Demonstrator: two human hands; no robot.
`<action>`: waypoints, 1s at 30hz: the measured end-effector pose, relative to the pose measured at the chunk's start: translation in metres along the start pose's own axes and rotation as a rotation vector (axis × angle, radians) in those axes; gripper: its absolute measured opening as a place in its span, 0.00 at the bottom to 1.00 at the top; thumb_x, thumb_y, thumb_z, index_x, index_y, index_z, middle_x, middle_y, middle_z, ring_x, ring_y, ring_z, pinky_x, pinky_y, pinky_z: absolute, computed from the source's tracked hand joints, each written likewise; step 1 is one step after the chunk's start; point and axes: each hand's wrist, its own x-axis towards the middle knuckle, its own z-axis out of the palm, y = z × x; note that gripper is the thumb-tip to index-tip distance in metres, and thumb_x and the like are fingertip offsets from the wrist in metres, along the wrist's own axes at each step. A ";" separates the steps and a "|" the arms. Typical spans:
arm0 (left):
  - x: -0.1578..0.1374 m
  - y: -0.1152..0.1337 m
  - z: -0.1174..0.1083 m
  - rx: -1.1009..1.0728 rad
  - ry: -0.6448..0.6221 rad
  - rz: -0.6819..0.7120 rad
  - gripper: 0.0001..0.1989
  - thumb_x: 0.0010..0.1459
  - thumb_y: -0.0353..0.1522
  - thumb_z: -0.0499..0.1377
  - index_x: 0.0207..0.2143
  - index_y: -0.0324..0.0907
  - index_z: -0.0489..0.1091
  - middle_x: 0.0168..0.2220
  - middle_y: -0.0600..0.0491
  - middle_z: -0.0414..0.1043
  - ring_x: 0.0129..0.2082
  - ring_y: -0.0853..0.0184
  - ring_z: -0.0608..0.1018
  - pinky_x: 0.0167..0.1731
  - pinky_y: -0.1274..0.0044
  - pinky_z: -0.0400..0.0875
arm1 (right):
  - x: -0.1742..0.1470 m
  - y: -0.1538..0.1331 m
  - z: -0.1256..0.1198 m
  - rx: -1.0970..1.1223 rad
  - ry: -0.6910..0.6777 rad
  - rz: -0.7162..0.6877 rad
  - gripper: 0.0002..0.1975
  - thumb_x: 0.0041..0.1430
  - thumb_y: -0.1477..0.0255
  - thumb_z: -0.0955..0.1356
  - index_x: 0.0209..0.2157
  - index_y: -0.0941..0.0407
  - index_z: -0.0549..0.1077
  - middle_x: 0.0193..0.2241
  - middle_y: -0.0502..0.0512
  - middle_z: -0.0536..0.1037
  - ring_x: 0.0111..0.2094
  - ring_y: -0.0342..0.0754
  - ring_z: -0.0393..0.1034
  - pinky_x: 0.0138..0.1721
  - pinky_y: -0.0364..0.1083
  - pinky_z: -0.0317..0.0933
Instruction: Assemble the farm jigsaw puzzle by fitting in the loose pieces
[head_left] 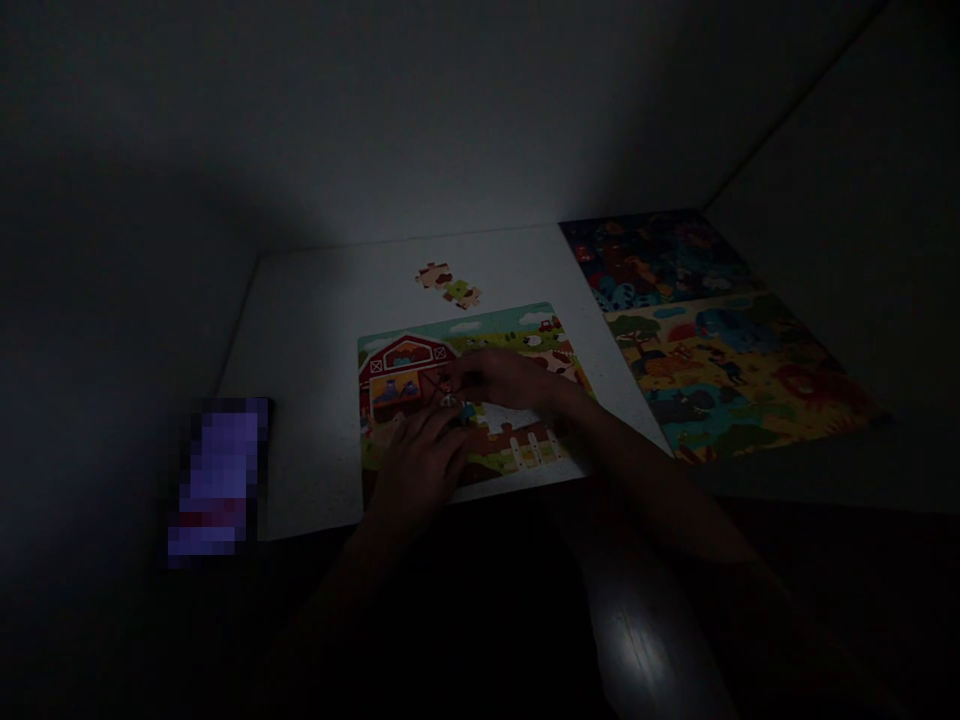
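A farm jigsaw puzzle (472, 328) with a red barn, cows and a white fence lies in front of me, mostly assembled, with a pale gap near its middle right. My left hand (424, 460) rests on its lower left part, fingers stretched out. Just above, my right hand (502, 380) has its fingers pinched together over a puzzle piece (448, 396) beside the barn door. Dim light and the fingers hide the piece's outline. Beyond the puzzle's top edge lie loose puzzle pieces (459, 291), brown, cream and green.
All this is on a white table (307, 330). On the right lie a dark blue picture puzzle (652, 255) and a safari animal puzzle (735, 375). A lit, blurred screen (221, 470) is at the left edge. Pale walls (450, 120) stand behind.
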 end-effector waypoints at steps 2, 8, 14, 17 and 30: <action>0.001 0.000 0.001 -0.037 -0.017 -0.040 0.10 0.65 0.33 0.55 0.42 0.46 0.76 0.52 0.50 0.73 0.51 0.56 0.73 0.51 0.59 0.68 | 0.000 0.002 0.001 0.001 0.012 0.014 0.05 0.57 0.77 0.68 0.36 0.57 0.75 0.32 0.49 0.75 0.32 0.43 0.65 0.34 0.42 0.54; 0.002 0.005 0.003 -0.058 -0.021 -0.101 0.11 0.65 0.32 0.54 0.43 0.46 0.76 0.53 0.50 0.73 0.52 0.57 0.73 0.55 0.59 0.66 | 0.004 0.016 0.007 0.089 0.014 -0.026 0.06 0.57 0.76 0.69 0.37 0.56 0.76 0.34 0.50 0.77 0.34 0.44 0.68 0.37 0.43 0.59; -0.023 -0.007 0.001 0.003 -0.020 -0.020 0.17 0.68 0.35 0.49 0.55 0.47 0.70 0.62 0.51 0.65 0.62 0.59 0.66 0.62 0.59 0.58 | 0.005 0.016 0.007 0.194 0.026 -0.051 0.05 0.58 0.74 0.69 0.37 0.57 0.76 0.37 0.52 0.79 0.38 0.46 0.71 0.42 0.45 0.64; -0.047 -0.025 -0.002 0.056 -0.031 -0.044 0.22 0.69 0.38 0.46 0.62 0.45 0.62 0.64 0.49 0.60 0.65 0.58 0.62 0.63 0.59 0.58 | 0.004 0.014 0.006 0.190 0.023 -0.006 0.05 0.58 0.74 0.69 0.37 0.57 0.75 0.37 0.53 0.78 0.37 0.45 0.71 0.41 0.45 0.64; -0.069 -0.028 0.001 0.171 0.104 -0.142 0.22 0.68 0.33 0.46 0.62 0.41 0.62 0.64 0.46 0.60 0.63 0.57 0.65 0.60 0.59 0.62 | 0.031 0.010 -0.027 0.124 -0.004 0.183 0.10 0.52 0.70 0.70 0.36 0.60 0.78 0.32 0.53 0.79 0.30 0.44 0.69 0.35 0.43 0.64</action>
